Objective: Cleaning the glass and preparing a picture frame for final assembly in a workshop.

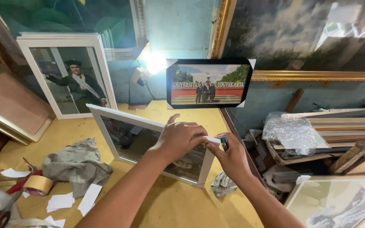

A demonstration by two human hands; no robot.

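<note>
A white picture frame (119, 118) with glass lies tilted on the yellow table (178, 207). My left hand (180, 138) presses down on the frame's right edge, fingers over a white paper corner piece (212, 139). My right hand (232, 157) sits just right of it, gripping a small blue and black tool (224, 142) at that same edge. The two hands touch at the corner piece.
A black-framed group photo (208, 83) and a white-framed portrait (70, 76) lean on the back wall. A grey cloth (77, 164), tape roll (39, 184) and white paper scraps (74, 200) lie left. Plastic wrap (290, 131) and wood strips (347, 126) stack right. A lamp (142, 74) shines.
</note>
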